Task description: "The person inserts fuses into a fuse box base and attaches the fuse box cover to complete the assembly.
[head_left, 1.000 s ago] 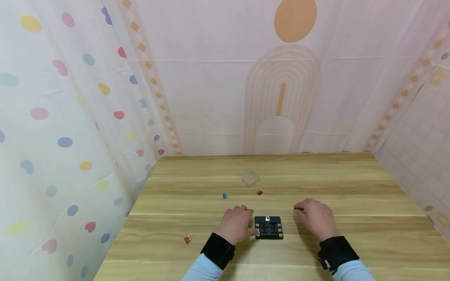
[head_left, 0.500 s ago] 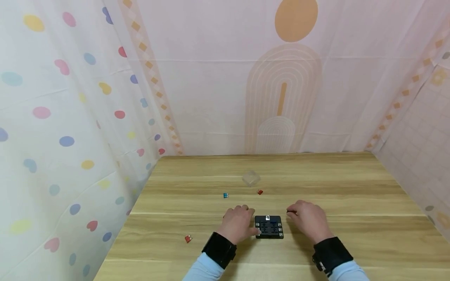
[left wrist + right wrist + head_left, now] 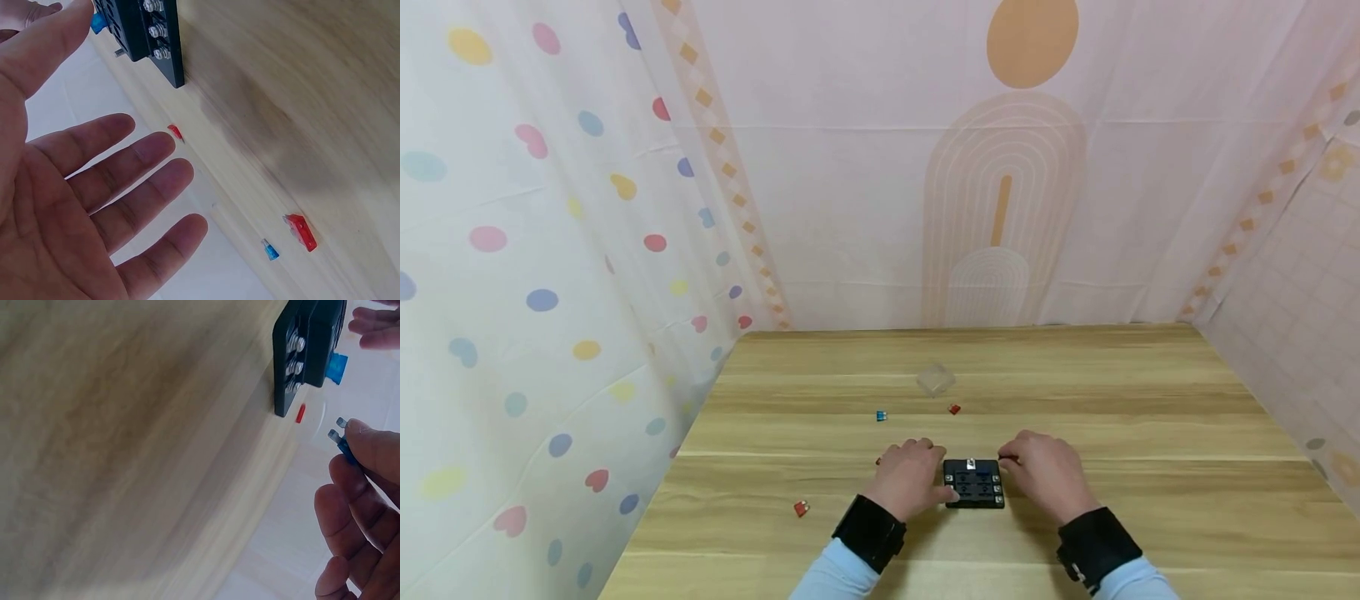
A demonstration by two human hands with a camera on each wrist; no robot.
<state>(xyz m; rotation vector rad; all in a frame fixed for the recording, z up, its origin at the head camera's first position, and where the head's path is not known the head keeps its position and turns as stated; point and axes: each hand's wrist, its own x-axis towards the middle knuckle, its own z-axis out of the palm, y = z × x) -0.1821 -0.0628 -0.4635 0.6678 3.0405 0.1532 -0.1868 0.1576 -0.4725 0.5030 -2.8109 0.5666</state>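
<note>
A black fuse block (image 3: 976, 498) with metal screws along its sides lies on the table. My left hand (image 3: 908, 479) is at its left, the thumb touching the near-left corner and the other fingers extended. At the block's far-right corner, my right hand (image 3: 1047, 473) pinches a blue blade fuse (image 3: 345, 450) between thumb and index finger, its metal prongs pointing out towards the block. Held fuse and block are apart in the right wrist view. Another blue blade fuse (image 3: 336, 367) stands in the block.
Beyond the block lie a blue fuse (image 3: 882, 416), a red fuse (image 3: 954, 409) and a clear square cover (image 3: 936, 380). One red fuse (image 3: 801, 508) is to the left; another (image 3: 878, 461) is partly hidden by the left hand. Curtains surround the wooden table (image 3: 1150, 400).
My right hand has moved left with the blue fuse, from well right of the block to its far-right corner. The left hand and the block have stayed in place.
</note>
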